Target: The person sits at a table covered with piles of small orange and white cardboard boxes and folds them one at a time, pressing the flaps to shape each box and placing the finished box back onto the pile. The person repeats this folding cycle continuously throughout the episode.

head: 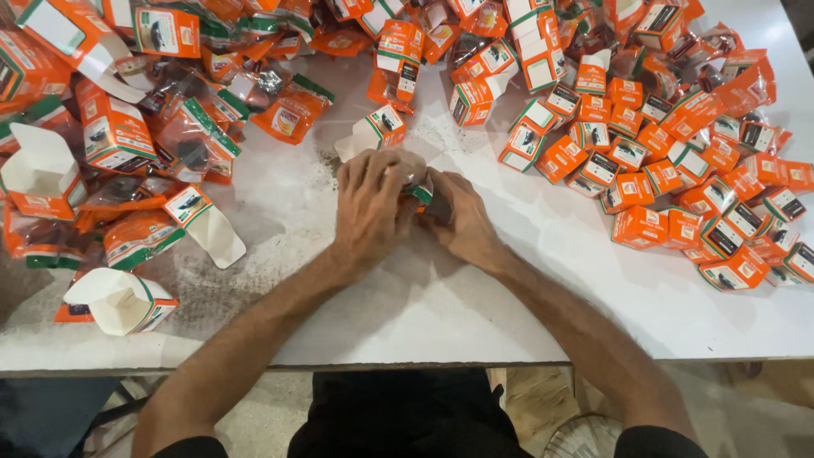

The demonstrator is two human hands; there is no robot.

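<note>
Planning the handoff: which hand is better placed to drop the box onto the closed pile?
Right, probably. The right hand sits nearer the closed boxes; the left hand covers the small box and faces the open boxes.

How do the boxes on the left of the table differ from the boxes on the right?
The left boxes are open, with white flaps and insides showing; the right boxes are closed. The left boxes lie scattered among clear bags; the right boxes lie packed close together. Both groups are small and orange, on the white table.
</note>
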